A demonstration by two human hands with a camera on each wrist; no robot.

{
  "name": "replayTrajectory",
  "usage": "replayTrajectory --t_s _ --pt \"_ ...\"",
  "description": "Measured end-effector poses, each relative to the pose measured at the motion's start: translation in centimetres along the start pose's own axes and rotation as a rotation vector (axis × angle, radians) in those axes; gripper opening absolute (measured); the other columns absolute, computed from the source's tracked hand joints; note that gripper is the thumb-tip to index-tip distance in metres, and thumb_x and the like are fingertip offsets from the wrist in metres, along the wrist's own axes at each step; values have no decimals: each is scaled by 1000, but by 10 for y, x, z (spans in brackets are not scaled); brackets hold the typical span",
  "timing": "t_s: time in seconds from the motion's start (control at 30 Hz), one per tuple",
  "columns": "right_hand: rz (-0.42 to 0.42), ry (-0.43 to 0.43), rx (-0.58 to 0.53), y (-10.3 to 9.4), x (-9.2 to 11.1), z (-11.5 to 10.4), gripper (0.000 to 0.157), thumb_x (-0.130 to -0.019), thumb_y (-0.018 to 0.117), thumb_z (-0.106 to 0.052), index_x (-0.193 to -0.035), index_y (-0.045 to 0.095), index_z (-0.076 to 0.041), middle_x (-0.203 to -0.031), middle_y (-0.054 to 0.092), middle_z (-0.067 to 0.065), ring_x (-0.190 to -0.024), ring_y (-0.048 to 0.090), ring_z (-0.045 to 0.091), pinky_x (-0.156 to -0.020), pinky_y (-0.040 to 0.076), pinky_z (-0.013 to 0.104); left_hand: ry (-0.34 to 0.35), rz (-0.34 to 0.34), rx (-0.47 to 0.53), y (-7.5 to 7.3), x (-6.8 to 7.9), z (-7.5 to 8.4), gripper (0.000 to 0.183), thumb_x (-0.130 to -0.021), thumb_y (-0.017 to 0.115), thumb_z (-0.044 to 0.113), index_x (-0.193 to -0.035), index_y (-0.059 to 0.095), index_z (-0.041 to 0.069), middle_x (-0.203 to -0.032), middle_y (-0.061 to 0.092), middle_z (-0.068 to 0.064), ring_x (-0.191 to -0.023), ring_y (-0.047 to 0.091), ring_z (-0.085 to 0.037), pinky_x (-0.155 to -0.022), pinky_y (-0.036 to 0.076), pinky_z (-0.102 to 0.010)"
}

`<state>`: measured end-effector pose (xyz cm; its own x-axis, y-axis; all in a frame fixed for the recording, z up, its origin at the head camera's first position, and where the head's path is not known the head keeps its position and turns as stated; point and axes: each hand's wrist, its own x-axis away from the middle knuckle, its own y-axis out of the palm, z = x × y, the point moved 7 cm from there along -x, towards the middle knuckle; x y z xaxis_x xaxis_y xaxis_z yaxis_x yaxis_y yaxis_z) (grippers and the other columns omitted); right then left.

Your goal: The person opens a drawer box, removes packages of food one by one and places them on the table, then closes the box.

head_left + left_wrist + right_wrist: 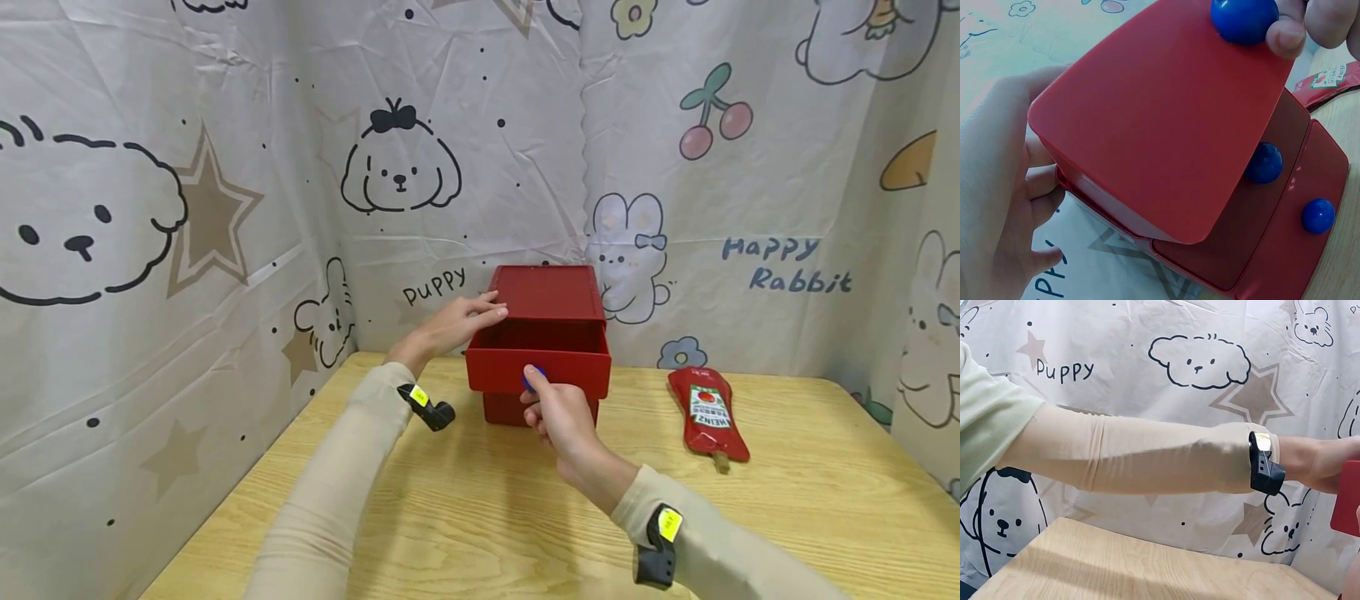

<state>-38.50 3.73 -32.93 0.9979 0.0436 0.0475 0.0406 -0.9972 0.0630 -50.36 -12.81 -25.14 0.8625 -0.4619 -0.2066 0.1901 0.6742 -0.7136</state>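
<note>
A small red drawer cabinet (546,292) stands at the back of the table, its top drawer (495,369) pulled out. My right hand (566,421) pinches the blue knob (1244,19) on that drawer's front. Against the cabinet's upper left side rests my left hand (453,325), its fingers extended along the edge and partly hidden behind the drawer in the left wrist view. Two lower drawers with blue knobs (1264,163) are closed. The visible part of the drawer's inside is dark, with no contents discernible.
A red Heinz ketchup pouch (708,412) lies on the wooden table (465,517), to the right of the cabinet. Printed cloth curtains (465,125) hang behind the table and at both sides.
</note>
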Motion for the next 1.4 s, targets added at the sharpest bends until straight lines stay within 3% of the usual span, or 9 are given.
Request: replayTrajectory --t_s 0.4,0.87,1.4 --pt "0 -20 12 -3 -21 5 50 -104 57 -49 -93 64 -1 -63 54 3 -53 42 12 -50 32 23 10 0 7 1 -1 0 64 -103 53 52 -148 57 6 -167 30 -4 -156 17 -23 -122 18 -49" --pt "-32 -28 33 -5 -44 3 54 -105 57 -47 -100 62 6 -62 54 2 -51 42 12 -49 31 24 11 -2 10 1 0 0 64 -103 54 53 -149 57 8 -168 30 -2 -156 16 -21 -122 19 -50" --pt "-57 -48 73 -9 -66 1 56 -105 56 -49 -104 63 7 -65 55 2 -55 44 12 -48 31 23 30 11 11 1 0 1 61 -105 54 48 -148 57 6 -167 30 -7 -156 18 -24 -122 19 -50"
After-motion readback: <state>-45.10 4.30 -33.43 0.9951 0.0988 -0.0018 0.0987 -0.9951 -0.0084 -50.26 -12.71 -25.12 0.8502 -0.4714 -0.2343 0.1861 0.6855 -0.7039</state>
